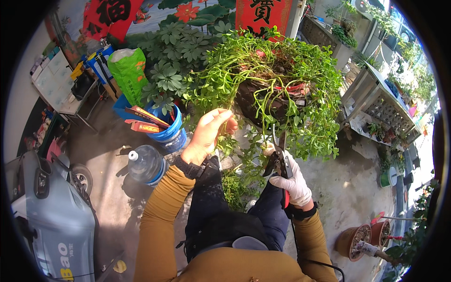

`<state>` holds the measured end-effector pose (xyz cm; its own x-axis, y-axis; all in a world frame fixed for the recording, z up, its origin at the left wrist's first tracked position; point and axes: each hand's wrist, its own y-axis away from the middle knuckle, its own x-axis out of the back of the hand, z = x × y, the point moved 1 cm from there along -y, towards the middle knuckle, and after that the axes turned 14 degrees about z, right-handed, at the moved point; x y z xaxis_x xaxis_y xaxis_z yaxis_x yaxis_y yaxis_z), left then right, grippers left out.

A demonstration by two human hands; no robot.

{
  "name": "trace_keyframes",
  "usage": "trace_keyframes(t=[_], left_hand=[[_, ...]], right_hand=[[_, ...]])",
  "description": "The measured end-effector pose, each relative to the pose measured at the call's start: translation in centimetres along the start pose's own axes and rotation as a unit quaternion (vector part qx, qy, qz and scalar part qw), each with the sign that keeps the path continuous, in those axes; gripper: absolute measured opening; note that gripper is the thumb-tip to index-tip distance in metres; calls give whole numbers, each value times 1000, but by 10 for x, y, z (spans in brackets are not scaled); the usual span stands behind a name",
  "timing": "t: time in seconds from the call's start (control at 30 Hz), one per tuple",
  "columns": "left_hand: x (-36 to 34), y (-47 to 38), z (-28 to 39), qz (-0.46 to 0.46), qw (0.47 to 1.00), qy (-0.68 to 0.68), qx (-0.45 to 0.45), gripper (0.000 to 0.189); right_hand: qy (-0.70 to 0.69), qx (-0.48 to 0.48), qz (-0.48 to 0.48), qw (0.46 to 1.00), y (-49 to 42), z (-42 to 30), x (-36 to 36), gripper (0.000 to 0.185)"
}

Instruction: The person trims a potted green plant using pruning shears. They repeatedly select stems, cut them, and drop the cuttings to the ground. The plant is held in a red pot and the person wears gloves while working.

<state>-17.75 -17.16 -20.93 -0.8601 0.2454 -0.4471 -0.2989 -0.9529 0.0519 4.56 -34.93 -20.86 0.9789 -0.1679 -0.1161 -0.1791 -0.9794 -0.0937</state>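
Note:
A leafy trailing plant (310, 56) spills over the sides of a dark hanging basket (248, 100) before me. My left hand (211, 132), bare, pinches trailing stems at the basket's lower left. In my gloved right hand (294, 181) are pruning shears (282, 160) with red on the handle; their blades are apart and point up at the hanging stems on the front. The tips of that hand's thumb and fingers are partly behind the tool. Green cuttings (234, 190) lie on the ground between my legs.
A clear water jug (144, 164) and a blue bucket (172, 135) holding long boxes stand at left, near a green sack (128, 72) and a grey vehicle (60, 218). Potted plants (354, 239) are at lower right, a concrete stand (384, 105) at upper right.

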Motion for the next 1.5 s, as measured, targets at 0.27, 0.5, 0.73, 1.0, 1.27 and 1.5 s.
trace_keyframes(t=[0.27, 0.5, 0.73, 1.0, 1.27, 1.5], left_hand=[[-5, -3, 15, -60, 992, 43, 98, 25], [-19, -6, 15, -162, 967, 77, 182, 32], [-18, -4, 11, -107, 991, -15, 84, 26], [-28, -4, 5, -89, 990, -39, 105, 22], [-19, 13, 11, -34, 982, -185, -6, 39], [-21, 12, 10, -17, 977, -208, -34, 35]], right_hand=[[21, 171, 20, 985, 9, -12, -30, 80], [-100, -18, -98, 990, -24, 1, -61, 81], [-225, -31, -64, 972, -20, 12, -60, 87], [-203, -13, -47, 978, -24, 4, -46, 83], [-128, -52, -35, 990, -3, -16, -27, 66], [138, 41, 108, 984, 2, -14, -42, 51]])
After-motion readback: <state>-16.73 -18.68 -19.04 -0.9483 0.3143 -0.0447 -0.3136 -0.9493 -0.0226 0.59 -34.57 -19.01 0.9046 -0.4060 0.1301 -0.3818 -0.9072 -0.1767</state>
